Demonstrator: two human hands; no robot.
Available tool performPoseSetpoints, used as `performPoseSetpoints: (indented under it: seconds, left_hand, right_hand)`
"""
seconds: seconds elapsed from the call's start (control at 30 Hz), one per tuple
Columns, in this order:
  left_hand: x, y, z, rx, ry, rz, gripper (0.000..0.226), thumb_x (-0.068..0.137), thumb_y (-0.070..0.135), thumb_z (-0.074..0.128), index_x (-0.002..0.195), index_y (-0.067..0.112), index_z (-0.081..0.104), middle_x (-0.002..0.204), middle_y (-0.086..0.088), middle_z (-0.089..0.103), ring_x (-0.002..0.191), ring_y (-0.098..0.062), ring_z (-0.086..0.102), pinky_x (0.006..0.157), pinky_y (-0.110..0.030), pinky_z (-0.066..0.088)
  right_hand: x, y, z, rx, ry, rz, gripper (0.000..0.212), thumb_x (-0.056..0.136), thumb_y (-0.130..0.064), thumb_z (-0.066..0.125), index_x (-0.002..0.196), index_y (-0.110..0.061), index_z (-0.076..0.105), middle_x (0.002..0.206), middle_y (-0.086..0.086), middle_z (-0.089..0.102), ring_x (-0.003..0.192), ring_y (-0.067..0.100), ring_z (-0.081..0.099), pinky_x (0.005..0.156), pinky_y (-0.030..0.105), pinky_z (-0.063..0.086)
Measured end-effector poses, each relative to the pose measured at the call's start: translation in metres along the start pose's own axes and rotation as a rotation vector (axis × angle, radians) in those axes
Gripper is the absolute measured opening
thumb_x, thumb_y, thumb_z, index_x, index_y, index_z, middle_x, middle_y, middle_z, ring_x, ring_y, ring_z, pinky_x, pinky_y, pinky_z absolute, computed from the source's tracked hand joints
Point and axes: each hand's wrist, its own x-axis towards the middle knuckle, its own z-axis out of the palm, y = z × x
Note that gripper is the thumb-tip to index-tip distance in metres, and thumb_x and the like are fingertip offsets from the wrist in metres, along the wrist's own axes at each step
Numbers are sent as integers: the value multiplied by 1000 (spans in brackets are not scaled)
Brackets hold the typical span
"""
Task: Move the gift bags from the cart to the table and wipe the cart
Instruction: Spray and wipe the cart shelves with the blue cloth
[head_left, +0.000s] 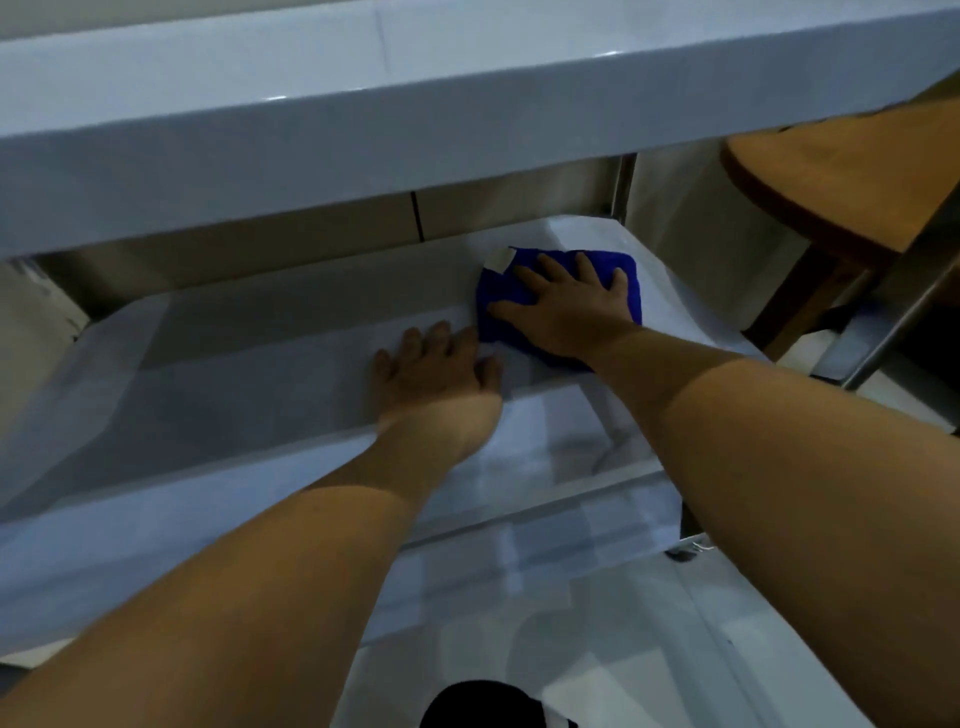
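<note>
A shiny metal cart fills the view, its upper shelf (311, 114) crossing the top and a lower shelf (218, 374) beneath it. On the right part of that lower shelf lies a blue cloth (498, 301) with a white label at its far corner. My right hand (563, 306) presses flat on the cloth with fingers spread. My left hand (434, 369) rests flat on the bare shelf just left of the cloth, holding nothing. No gift bags are in view.
A round wooden table (852, 171) with a dark leg stands at the right behind the cart's metal post (914, 280). A second cart post (621, 182) rises at the shelf's far right corner. Pale floor tiles (623, 623) show below.
</note>
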Motion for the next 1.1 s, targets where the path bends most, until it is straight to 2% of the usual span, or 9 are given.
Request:
performPoseSetpoints:
  seconds: [0.27, 0.53, 0.8, 1.1]
  left_hand:
    - [-1, -1, 1, -19, 9, -1, 59, 103, 57, 17, 159, 37, 16, 169, 2, 9, 155, -26, 3, 122, -56, 4]
    - [2, -1, 2, -37, 28, -12, 60, 102, 61, 20, 158, 40, 19, 168, 5, 11, 154, -24, 5, 122, -54, 5]
    - [3, 0, -2, -10, -16, -49, 62, 101, 61, 19, 159, 40, 15, 168, 7, 9, 154, -22, 6, 122, -54, 6]
    - [0, 2, -12, 55, -77, -52, 63, 99, 64, 18, 158, 41, 15, 168, 4, 13, 152, -27, 16, 118, -56, 17]
  right_hand:
    - [92, 1, -6, -6, -5, 13, 82, 89, -84, 19, 159, -42, 12, 169, -7, 4, 155, 34, -2, 116, 70, -3]
    - [106, 4, -11, -5, -19, 11, 82, 90, -83, 20, 159, -41, 9, 169, -6, 3, 154, 35, -2, 117, 69, -2]
    - [34, 9, -8, 28, -56, 16, 84, 87, -85, 20, 159, -42, 12, 169, -9, 4, 155, 34, -4, 117, 69, -5]
    - [-124, 17, -13, 82, -67, 38, 74, 93, -77, 21, 159, -43, 12, 169, -9, 5, 155, 31, -5, 120, 63, -5]
